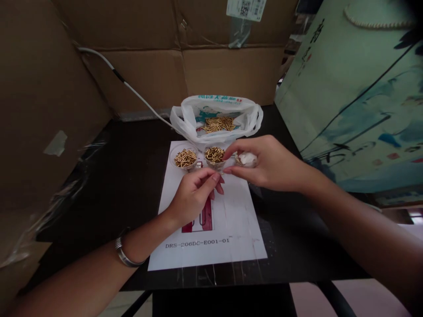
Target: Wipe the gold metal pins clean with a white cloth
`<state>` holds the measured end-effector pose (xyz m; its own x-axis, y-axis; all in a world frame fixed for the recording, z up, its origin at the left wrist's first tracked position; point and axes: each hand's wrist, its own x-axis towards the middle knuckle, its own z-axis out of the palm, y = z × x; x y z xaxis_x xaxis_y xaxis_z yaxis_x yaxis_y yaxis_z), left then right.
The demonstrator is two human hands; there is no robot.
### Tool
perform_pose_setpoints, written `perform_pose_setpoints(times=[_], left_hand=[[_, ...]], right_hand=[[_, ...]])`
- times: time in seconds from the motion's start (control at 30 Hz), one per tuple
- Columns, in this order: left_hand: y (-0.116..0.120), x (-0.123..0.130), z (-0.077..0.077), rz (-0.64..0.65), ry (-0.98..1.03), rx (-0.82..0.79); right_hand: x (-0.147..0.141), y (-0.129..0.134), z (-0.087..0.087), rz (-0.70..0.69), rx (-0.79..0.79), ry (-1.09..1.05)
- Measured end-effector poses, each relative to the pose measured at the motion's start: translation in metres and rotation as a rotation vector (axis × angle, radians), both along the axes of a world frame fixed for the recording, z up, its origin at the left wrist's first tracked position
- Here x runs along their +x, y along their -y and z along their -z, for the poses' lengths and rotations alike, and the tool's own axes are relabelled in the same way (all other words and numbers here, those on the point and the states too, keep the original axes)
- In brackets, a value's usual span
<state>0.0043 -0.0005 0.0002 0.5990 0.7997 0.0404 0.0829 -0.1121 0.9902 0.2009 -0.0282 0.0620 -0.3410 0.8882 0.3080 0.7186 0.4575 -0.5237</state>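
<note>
Over the printed sheet, my left hand (198,193) is closed, thumb and forefinger pinched together. A tiny light tip shows by its fingertips, too small to name. My right hand (261,163) comes in from the right, thumb and forefinger apart, at the right side of the middle clear plastic cup (214,166). Short brass-coloured pieces (214,154) fill that cup. To its left, a second clear cup (174,159) holds longer thin brass-coloured pins (185,157). A third cup, partly behind my right hand, contains something white (247,158).
Behind the cups, an open white plastic bag (188,116) holds many brass-coloured pins (220,124). The paper sheet (238,246) lies on a dark table (132,154). Cardboard walls (139,75) stand left and behind; a white cable (139,94) and painted paper bag (357,110) flank them.
</note>
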Motion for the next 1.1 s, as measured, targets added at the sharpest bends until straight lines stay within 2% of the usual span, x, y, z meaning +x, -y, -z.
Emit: perform_pose_setpoints(times=[0.2,0.43,0.83,1.1], left_hand=[[0.002,-0.001,-0.001,-0.045,-0.057,0.022],[0.001,0.000,-0.002,-0.070,-0.090,0.044],[0.002,-0.003,0.000,0.012,-0.121,0.001],[0.003,0.000,0.001,-0.010,-0.215,0.072]], right_hand=[[0.001,-0.021,-0.006,0.114,0.029,0.123],[-0.018,-0.051,-0.001,0.085,0.006,0.257],[-0.022,-0.057,0.005,0.040,-0.023,0.295],[-0.022,-0.055,0.006,0.035,-0.019,0.313]])
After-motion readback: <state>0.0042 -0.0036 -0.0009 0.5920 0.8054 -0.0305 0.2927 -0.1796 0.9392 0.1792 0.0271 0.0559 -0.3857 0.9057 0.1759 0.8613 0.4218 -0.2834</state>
